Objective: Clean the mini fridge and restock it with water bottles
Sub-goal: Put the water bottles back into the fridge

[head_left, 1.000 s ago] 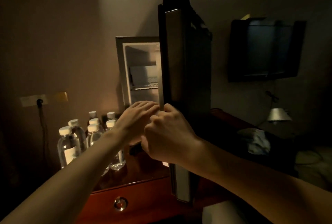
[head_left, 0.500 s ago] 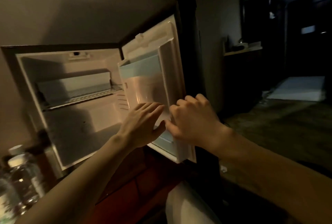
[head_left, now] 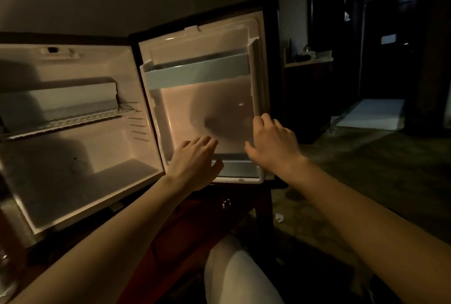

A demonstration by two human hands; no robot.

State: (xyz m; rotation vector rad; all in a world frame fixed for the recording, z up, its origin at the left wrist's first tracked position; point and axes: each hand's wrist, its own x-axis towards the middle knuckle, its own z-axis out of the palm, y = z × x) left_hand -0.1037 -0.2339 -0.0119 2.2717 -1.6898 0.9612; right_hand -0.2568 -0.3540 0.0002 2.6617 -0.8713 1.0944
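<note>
We have the mini fridge (head_left: 73,133) wide open on the dark wooden table (head_left: 185,220), our left hand (head_left: 195,164) and right hand (head_left: 273,145) hovering with loose, spread fingers gripping nothing before the inner door panel (head_left: 202,113). Its thin plastic door shelf (head_left: 234,168) probably flexes, so we would lift by its stiff ends. Dim light hides any grime; the water bottles (head_left: 7,269) are barely visible, cut off at the left edge
</note>
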